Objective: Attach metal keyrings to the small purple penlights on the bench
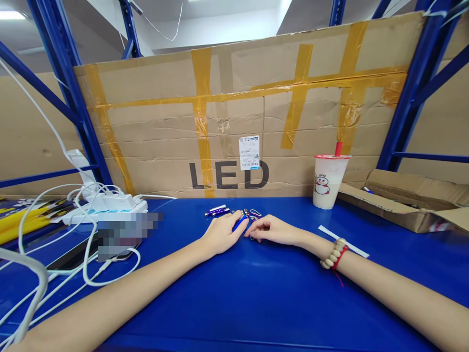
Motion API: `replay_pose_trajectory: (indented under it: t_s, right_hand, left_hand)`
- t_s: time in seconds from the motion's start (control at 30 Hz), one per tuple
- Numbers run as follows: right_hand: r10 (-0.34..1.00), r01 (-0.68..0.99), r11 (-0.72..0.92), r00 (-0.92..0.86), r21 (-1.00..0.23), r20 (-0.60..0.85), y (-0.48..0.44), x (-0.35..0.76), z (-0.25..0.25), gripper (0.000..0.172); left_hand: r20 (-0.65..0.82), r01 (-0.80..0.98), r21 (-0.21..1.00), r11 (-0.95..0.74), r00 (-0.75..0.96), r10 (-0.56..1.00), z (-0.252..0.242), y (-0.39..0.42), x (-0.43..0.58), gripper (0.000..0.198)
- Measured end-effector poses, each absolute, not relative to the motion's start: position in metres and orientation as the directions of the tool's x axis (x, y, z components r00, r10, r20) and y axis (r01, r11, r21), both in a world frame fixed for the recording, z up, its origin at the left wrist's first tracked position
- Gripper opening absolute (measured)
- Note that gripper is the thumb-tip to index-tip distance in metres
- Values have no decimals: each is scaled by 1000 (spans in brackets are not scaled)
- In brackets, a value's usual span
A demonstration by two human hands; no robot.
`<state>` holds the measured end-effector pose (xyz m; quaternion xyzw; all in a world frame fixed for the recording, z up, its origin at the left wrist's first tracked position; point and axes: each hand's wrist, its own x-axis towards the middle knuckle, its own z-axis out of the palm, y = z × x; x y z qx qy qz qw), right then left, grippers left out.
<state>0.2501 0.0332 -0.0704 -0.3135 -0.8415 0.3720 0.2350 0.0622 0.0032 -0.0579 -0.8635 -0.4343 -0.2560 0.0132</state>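
My left hand rests low over the blue table, its fingers wrapped round a small shiny blue tube that looks like a keychain torch. Close to its right, my right hand has its thumb and fingers drawn together in a pinch near the tube's end. A bit of metal shows under those fingertips, too small to name. Behind the hands lie metal keychain clips. Just beyond my left hand, several purple tubes of a similar kind lie side by side.
A drink cup with a red straw stands at the back right, beside an open cardboard box. A white strip lies by my right wrist. On the left are a power strip, white cables and a phone. Cardboard walls the back.
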Motion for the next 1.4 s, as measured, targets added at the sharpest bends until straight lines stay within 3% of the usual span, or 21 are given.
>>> replay_pose_trajectory:
  t_s: [0.27,0.5,0.73,0.93,1.23,1.4]
  right_hand:
    - [743,375,518,-643,-769,188,29,247,-72,30]
    - [867,352,402,-444,-846,227,30,245,-71,31]
    - [900,262,371,-336,-891,276,32,247,-69,36]
    - [932,223,266,-308,-938,191,36,249,-68,38]
    - [927,65,62,-373,-996,34,38,254,-66,24]
    - [926,-17,28,-377,-999,33,39,259,-67,23]
  left_hand:
    - [441,776,184,-603,483,757,-58,4,62,32]
    - [421,784,216,-582,463,780,-58,5,62,31]
    - [423,762,236,-603,479,770,-57,3,62,29]
    - [438,749,238,-619,486,756,-58,5,62,30]
    - [431,714,255,-652,520,738,-60,5,61,28]
    - [434,717,212,-664,540,721,-62,7,59,30]
